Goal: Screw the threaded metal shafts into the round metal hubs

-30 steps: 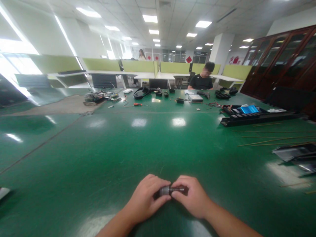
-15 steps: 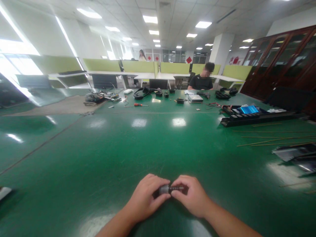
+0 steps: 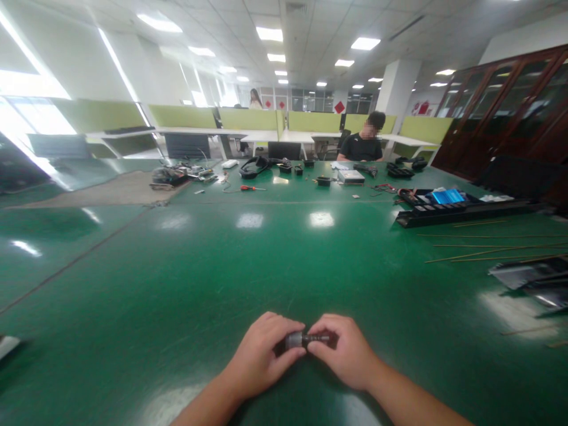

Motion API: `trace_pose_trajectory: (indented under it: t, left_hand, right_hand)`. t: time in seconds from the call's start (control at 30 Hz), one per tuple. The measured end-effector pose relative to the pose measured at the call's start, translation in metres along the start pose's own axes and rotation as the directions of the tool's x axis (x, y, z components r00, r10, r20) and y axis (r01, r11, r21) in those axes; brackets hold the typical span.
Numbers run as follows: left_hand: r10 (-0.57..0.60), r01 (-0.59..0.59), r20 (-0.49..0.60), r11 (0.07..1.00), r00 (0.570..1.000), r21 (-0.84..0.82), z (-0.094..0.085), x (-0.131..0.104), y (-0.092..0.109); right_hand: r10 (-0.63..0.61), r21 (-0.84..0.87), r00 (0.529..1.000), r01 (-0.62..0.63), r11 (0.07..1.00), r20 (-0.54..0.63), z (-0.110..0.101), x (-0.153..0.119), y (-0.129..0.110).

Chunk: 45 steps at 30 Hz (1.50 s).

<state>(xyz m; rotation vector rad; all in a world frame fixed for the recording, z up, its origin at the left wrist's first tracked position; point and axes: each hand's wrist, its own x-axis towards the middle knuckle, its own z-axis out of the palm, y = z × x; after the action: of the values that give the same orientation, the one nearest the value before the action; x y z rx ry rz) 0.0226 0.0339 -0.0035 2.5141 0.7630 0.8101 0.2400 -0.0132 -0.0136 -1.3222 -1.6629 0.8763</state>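
Close to the front of the green table, a small dark cylinder with a thin stepped shaft (image 3: 294,340) lies sideways between my hands; its exact kind does not show. My left hand (image 3: 268,348) is closed round the thicker grey end, thumb below and fingers above, hiding its left tip. At the thinner end, my right hand (image 3: 344,349) has its thumb and fingers curled about the shaft, which points right into the palm. The two hands' fingertips almost meet.
The green table (image 3: 213,278) runs far forward. At its back are an orange screwdriver (image 3: 249,188), a pile of electronic parts (image 3: 177,174) and a white box (image 3: 350,177). On the right lie a long black tray (image 3: 426,218) and several thin rods (image 3: 483,246). A person (image 3: 361,145) sits beyond.
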Motion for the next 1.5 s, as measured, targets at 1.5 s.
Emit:
trace_pose_trajectory:
  t: [1.5]
  left_hand:
    - [-0.040, 0.037, -0.071, 0.999, 0.997, -0.038, 0.0001, -0.0034, -0.0034]
  right_hand:
    - [0.084, 0.111, 0.996, -0.083, 0.990, -0.006, 0.0020, -0.0025, 0.0076]
